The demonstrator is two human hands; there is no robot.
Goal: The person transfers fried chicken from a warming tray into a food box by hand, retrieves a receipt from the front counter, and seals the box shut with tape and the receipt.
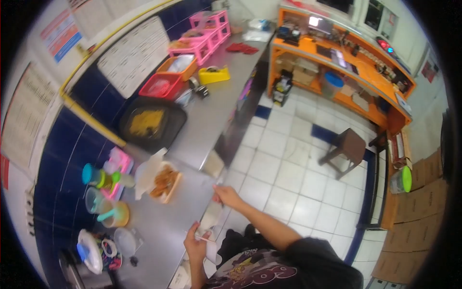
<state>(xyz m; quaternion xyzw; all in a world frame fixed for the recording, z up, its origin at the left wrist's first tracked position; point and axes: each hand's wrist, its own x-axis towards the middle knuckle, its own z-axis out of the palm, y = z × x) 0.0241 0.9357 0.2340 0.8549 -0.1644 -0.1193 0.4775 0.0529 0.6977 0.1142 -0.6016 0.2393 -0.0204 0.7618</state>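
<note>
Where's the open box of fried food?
Head view, left of centre: the box sits on the metal counter, just below the black tray in frame, right of the pink holder.

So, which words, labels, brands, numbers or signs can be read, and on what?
None reads with certainty.
White gridded wall sheet: too small.
Red-and-blue poster: blurred.
Pale sheet, far left: too small.
Black printed shirt: unclear lettering.
Brown cardboard boxes: blurred.

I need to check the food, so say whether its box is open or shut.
Open. The lid of the box is folded back to one side, and the fried pieces inside show from above.
</note>
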